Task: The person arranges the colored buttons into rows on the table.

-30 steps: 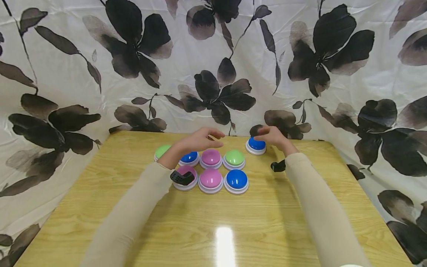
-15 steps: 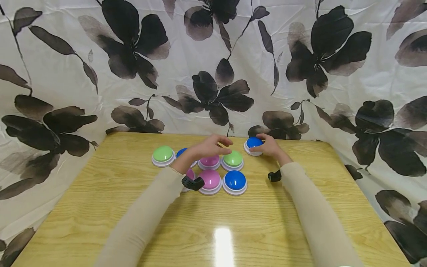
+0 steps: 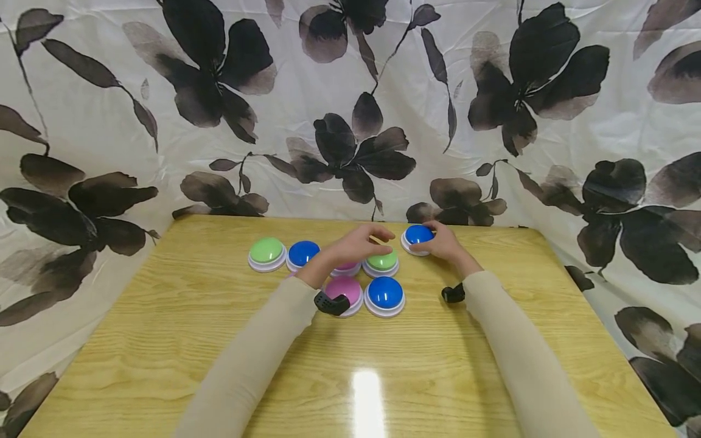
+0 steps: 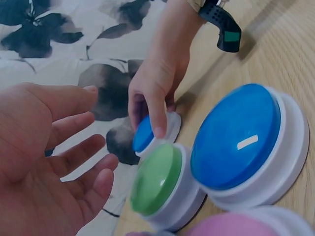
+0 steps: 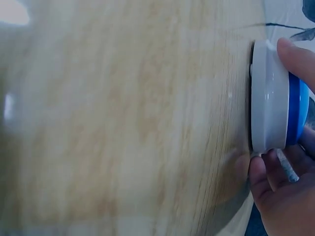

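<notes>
At the back right, my right hand point(image 3: 446, 244) grips a blue dome push button point(image 3: 418, 234) by its white base. In the right wrist view, thumb and fingers lie on opposite sides of that button point(image 5: 275, 98), which stands at the table surface. My left hand point(image 3: 358, 242) hovers over a green push button point(image 3: 383, 261) and a mostly covered pink one, its fingers loosely bent around nothing. The left wrist view shows this hand point(image 4: 54, 157) apart from the green button point(image 4: 157, 179). A larger-looking blue button point(image 4: 238, 137) stands beside the green one.
Left of my hand stand a green button point(image 3: 266, 250) and a blue button point(image 3: 303, 253). In front sit a pink button point(image 3: 345, 291) and a blue button point(image 3: 385, 293); another pink one is nearly hidden by my left wrist. A floral cloth point(image 3: 350, 79) hangs behind the wooden table point(image 3: 438, 377).
My right hand has come down onto the back-right blue button and taken hold of its base. My left hand has moved right and slightly lower, uncovering the left green and blue buttons.
</notes>
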{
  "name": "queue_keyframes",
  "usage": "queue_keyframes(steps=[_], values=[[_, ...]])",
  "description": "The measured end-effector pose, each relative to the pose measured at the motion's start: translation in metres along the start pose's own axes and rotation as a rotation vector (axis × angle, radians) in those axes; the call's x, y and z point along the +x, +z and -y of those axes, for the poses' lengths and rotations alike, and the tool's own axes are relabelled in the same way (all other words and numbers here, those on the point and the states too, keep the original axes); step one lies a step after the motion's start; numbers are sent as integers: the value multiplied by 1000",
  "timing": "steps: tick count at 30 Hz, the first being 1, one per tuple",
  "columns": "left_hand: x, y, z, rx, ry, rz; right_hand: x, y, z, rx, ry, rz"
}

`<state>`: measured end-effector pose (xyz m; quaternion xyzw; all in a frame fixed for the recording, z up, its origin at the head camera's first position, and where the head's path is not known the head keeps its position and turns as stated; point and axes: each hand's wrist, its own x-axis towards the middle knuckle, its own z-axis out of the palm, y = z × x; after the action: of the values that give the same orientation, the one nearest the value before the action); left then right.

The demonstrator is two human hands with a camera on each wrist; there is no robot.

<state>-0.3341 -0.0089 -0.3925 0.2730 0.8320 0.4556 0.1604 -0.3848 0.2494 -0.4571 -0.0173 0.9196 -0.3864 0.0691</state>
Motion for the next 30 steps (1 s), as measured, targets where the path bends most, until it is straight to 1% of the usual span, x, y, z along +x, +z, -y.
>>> queue_keyframes(steps=[5,10,16,21,27,30], values=[[8,12,-4,-3,-1,32,-10,-6,-7,-34,-12,16],[12,21,-5,-32,-34,14,-19,-9,-9,-38,-56,20],[17,28,-4,-41,-47,12,-28,-8,-11,-26,-71,55],[24,37,-6,-53,-37,19,-38,-10,-14,-42,-106,43],[27,46,-9,-49,-35,48,-52,-10,-18,-56,-104,48],[29,50,-12,-56,-21,59,-58,-12,-19,-49,-107,48]])
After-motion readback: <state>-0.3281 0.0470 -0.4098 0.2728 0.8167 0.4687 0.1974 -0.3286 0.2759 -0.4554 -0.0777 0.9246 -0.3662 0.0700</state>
